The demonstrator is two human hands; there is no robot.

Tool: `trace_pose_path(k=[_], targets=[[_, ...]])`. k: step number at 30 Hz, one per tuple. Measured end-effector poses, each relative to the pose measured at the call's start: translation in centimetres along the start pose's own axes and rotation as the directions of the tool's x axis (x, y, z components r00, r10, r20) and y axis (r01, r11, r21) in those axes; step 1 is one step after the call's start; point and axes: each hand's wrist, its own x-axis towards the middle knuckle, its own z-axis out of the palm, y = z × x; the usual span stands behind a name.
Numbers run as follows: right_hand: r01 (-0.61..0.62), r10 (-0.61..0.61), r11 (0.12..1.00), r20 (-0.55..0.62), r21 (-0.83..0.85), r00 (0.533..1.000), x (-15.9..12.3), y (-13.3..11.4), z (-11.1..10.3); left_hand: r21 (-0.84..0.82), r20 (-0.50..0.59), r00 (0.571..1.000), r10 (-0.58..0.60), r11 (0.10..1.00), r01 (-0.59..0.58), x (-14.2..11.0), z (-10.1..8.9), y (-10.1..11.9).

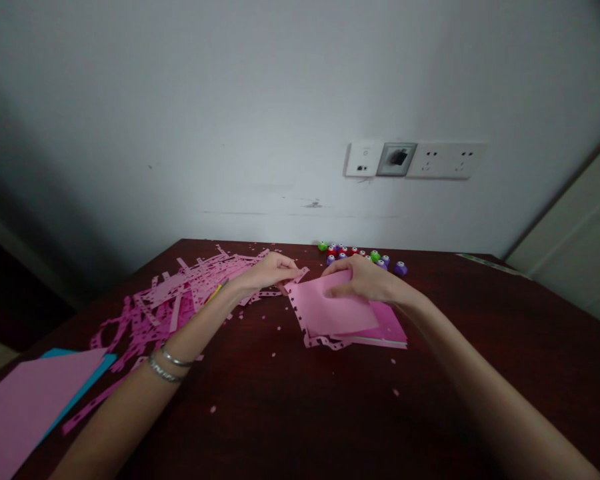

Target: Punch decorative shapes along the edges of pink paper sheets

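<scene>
A pink paper sheet (333, 307) with a row of holes along its left edge is gripped at its upper right by my right hand (357, 280), thumb on top. At the sheet's upper left corner, my left hand (275, 272) pinches the end of a narrow punched pink strip (304, 273). Whether that strip is still joined to the sheet, I cannot tell. Below the sheet lies a stack of darker pink paper (391, 323), its right part showing. Beside my left forearm spreads a heap of torn pink strips (180, 293).
Several small coloured beads or caps (401, 268) sit by the wall, partly behind my right hand. Pink and blue sheets (35, 400) lie front left. A yellow pencil-like object (214, 292) rests near the strips. Paper bits dot the dark table (280, 420). Sockets (445, 160) are on the wall.
</scene>
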Motion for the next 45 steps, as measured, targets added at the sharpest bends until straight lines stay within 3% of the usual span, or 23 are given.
trace_pose_path(k=[13,18,23,27,33,38,45], targets=[[-0.017,0.017,1.000,0.034,0.005,0.999,-0.1,0.0,-0.2,-0.161,-0.005,0.995,-0.096,0.982,0.094,0.9,-1.0,-2.2],[-0.044,0.047,0.998,-0.075,0.032,0.996,0.0,0.0,-0.2,-0.194,-0.065,0.987,-0.149,0.972,0.134,0.8,-1.4,-2.0],[-0.081,0.098,0.987,-0.121,0.139,0.988,0.3,1.0,-0.7,-0.290,-0.009,0.998,-0.054,0.956,0.049,0.2,-1.2,-1.1],[-0.093,0.104,0.981,-0.058,0.168,0.993,0.4,1.8,-1.3,-0.180,0.021,0.999,0.030,0.983,-0.026,-0.3,-0.8,-0.2],[-0.011,-0.013,0.995,0.232,0.103,0.973,-0.2,1.2,-1.4,-0.087,0.145,0.988,0.057,0.995,-0.045,-1.1,0.2,1.6],[0.096,-0.132,0.986,0.286,0.138,0.949,-0.5,0.0,-0.3,-0.046,0.206,0.975,0.080,0.996,-0.072,-1.7,1.5,2.8],[0.198,-0.227,0.970,0.221,0.143,0.948,-0.3,-0.4,0.4,-0.127,0.139,0.981,0.137,0.985,-0.120,-1.8,3.0,3.4]])
